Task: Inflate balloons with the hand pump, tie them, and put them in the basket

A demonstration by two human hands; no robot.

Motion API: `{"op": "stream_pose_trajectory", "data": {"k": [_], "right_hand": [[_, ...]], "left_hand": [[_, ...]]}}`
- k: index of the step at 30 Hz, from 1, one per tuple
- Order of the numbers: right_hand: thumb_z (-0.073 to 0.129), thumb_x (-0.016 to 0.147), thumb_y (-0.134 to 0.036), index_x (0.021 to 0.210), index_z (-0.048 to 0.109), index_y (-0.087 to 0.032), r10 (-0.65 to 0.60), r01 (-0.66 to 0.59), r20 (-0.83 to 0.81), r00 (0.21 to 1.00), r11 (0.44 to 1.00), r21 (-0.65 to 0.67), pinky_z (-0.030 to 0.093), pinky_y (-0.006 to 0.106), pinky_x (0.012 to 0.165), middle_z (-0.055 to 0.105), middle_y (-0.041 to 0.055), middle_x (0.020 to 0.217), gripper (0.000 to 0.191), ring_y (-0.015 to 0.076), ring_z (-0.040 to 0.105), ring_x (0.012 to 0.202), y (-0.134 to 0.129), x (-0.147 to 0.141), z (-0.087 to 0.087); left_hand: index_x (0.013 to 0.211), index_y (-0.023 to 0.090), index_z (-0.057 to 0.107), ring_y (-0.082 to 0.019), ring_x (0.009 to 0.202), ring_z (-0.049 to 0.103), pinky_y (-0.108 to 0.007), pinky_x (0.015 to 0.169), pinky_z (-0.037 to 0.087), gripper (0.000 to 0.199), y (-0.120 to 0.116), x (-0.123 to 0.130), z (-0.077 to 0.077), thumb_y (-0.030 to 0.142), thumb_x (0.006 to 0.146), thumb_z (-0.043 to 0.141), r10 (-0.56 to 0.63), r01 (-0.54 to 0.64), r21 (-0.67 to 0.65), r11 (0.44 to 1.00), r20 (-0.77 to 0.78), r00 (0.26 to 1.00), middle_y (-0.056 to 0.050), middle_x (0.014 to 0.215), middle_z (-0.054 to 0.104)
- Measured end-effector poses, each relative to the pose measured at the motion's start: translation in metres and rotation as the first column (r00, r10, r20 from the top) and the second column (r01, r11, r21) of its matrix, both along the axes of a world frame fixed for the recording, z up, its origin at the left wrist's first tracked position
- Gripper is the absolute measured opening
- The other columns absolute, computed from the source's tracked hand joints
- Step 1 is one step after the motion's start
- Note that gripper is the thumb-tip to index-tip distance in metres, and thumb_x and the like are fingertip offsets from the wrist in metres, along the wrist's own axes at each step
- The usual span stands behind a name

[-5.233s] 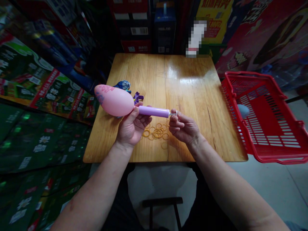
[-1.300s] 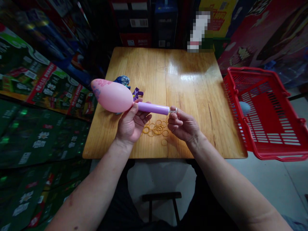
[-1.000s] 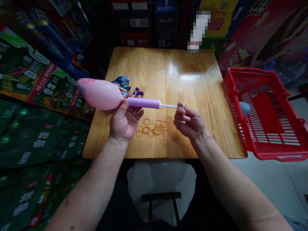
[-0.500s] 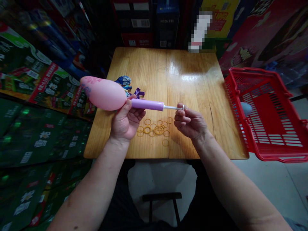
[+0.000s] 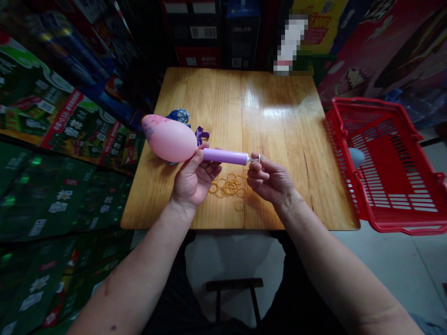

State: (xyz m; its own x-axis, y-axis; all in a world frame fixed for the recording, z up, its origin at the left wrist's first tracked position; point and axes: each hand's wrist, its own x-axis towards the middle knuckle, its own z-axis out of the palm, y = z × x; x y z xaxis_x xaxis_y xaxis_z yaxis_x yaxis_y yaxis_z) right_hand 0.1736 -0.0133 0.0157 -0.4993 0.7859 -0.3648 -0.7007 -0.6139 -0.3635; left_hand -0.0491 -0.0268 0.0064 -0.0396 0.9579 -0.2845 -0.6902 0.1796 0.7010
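Observation:
My left hand (image 5: 193, 180) is shut around a lilac hand pump (image 5: 225, 157) and the neck of a pink inflated balloon (image 5: 169, 138), which has a printed pattern at its far end. My right hand (image 5: 269, 179) pinches the pump's small metal handle (image 5: 255, 159), with the plunger rod almost fully inside the barrel. Below the pump, a scatter of thin yellow rubber bands (image 5: 227, 187) lies on the table just between my hands. Limp blue (image 5: 178, 116) and purple (image 5: 200, 135) balloons lie partly behind the pink balloon.
The wooden table (image 5: 268, 107) has a glossy, lit surface. A red plastic basket (image 5: 379, 167) sits beyond its right edge, with a pale blue balloon (image 5: 356, 157) inside. Printed cartons line the left and back. A dark stool (image 5: 233, 284) stands below the near edge.
The plunger rod has gone back into the barrel since the last frames, bringing my hands closer together. The pump and pink balloon have shifted right.

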Motion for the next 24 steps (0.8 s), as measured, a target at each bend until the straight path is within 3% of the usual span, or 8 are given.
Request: {"op": "stream_pose_trajectory", "data": {"k": [5, 9, 12, 19, 22, 24], "right_hand": [[0.064, 0.098, -0.015, 0.097, 0.068, -0.018, -0.037, 0.038, -0.024, 0.999, 0.999, 0.028, 0.039, 0.013, 0.046, 0.060, -0.0076, 0.066, 0.005, 0.0025, 0.036, 0.044, 0.003, 0.009, 0.001], [0.069, 0.095, -0.016, 0.097, 0.068, -0.018, 0.002, 0.000, -0.068, 0.998, 1.000, 0.016, 0.041, 0.014, 0.047, 0.062, -0.0068, 0.068, 0.003, 0.0023, 0.040, 0.046, -0.003, 0.002, -0.005], [0.067, 0.096, -0.016, 0.097, 0.067, -0.017, -0.003, 0.004, -0.081, 0.997, 1.000, 0.012, 0.042, 0.013, 0.048, 0.062, -0.0069, 0.069, 0.002, 0.0018, 0.040, 0.046, -0.006, -0.001, -0.007], [0.061, 0.100, -0.016, 0.097, 0.067, -0.018, -0.006, 0.007, -0.021, 1.000, 0.999, 0.036, 0.039, 0.013, 0.047, 0.061, -0.0064, 0.067, 0.007, 0.0022, 0.037, 0.046, 0.002, 0.011, 0.002], [0.062, 0.100, -0.016, 0.097, 0.067, -0.018, -0.038, 0.039, -0.020, 0.999, 0.998, 0.053, 0.038, 0.013, 0.047, 0.060, -0.0077, 0.066, 0.006, 0.0016, 0.036, 0.045, 0.003, 0.012, 0.002], [0.065, 0.098, -0.018, 0.097, 0.067, -0.019, -0.018, 0.018, -0.002, 1.000, 0.998, 0.058, 0.038, 0.013, 0.047, 0.060, -0.0077, 0.066, 0.003, 0.0021, 0.036, 0.045, 0.001, 0.007, -0.001]], "left_hand": [[0.116, 0.027, 0.075, -0.020, 0.099, 0.076, -0.027, 0.082, 0.061, 0.031, 0.002, -0.005, -0.002, 0.043, 0.090, 0.078, 0.071, -0.070, 0.074, 0.995, -0.011, 0.997, -0.004, 0.115, 0.080], [0.122, 0.028, 0.073, -0.023, 0.108, 0.075, -0.032, 0.086, 0.062, 0.035, -0.007, 0.005, -0.005, 0.045, 0.091, 0.077, -0.044, 0.044, 0.026, 0.999, -0.021, 0.999, -0.006, 0.123, 0.078], [0.122, 0.028, 0.072, -0.023, 0.110, 0.075, -0.032, 0.087, 0.062, 0.036, -0.010, 0.010, -0.005, 0.044, 0.090, 0.078, -0.067, 0.069, 0.054, 0.996, -0.030, 0.997, -0.005, 0.124, 0.078], [0.117, 0.026, 0.074, -0.020, 0.101, 0.077, -0.030, 0.086, 0.061, 0.031, 0.001, -0.004, 0.000, 0.044, 0.091, 0.076, -0.013, 0.016, 0.069, 0.998, -0.049, 0.999, -0.006, 0.116, 0.079], [0.116, 0.028, 0.074, -0.021, 0.101, 0.076, -0.029, 0.083, 0.061, 0.031, 0.003, -0.009, 0.001, 0.045, 0.090, 0.077, 0.060, -0.056, 0.077, 0.995, -0.061, 0.996, -0.005, 0.115, 0.080], [0.117, 0.028, 0.074, -0.022, 0.101, 0.076, -0.030, 0.081, 0.062, 0.033, 0.001, -0.007, 0.001, 0.045, 0.090, 0.078, 0.040, -0.036, 0.060, 0.998, -0.062, 0.997, -0.005, 0.116, 0.080]]}}
